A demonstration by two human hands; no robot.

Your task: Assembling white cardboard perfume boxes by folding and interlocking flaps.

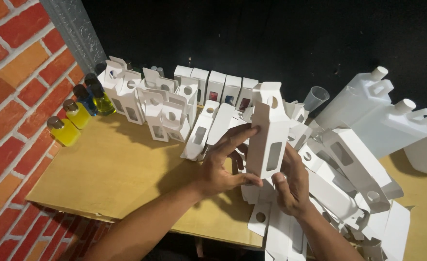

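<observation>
Both my hands hold one white cardboard box [269,135] upright above the wooden table [117,164]. The box is tall and narrow, with a cut-out window on its front and a hang tab with a round hole on top. My left hand [223,164] grips its left side, thumb under the bottom edge. Against the box's lower right side sits my right hand [291,186], thumb pressing at the base. Beneath and to the right of my hands lies a heap of flat white boxes [339,193].
Folded white boxes [165,106] stand in rows at the back. Small bottles of yellow liquid [64,131] and a blue one [84,100] line the brick wall at left. Two large white jugs [382,116] and a clear cup [315,98] stand at right.
</observation>
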